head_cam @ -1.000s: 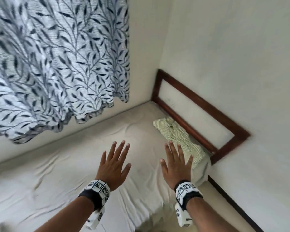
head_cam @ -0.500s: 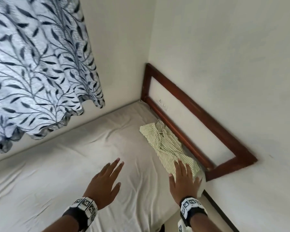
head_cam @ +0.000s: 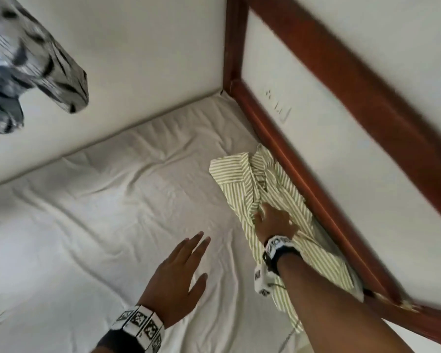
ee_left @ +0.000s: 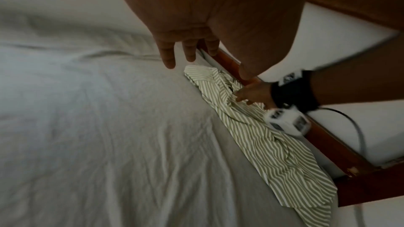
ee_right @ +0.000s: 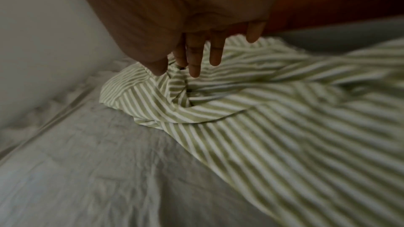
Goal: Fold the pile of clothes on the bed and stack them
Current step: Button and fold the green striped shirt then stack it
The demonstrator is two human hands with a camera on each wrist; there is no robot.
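Head: shirt (head_cam: 278, 200) right of centre on bed (head_cam: 99, 212), along headboard (head_cam: 329, 161); right hand (head_cam: 274, 221) pinching it; left hand (head_cam: 175, 278) spread, empty, lower centre | Left wrist: fingers (ee_left: 168, 53) straight, top centre | Right wrist: thumb and forefinger nip a shirt fold, upper centre.

The person's arms are bare, without sleeves. Each wrist carries a black strap (head_cam: 283, 258) with a band of white square tiles (head_cam: 138, 324) that show black-and-white patterned markers. Under the right wrist hangs a small white box (ee_left: 286, 122) with the same markers, and a thin grey cable (ee_left: 349, 123) leaves it.
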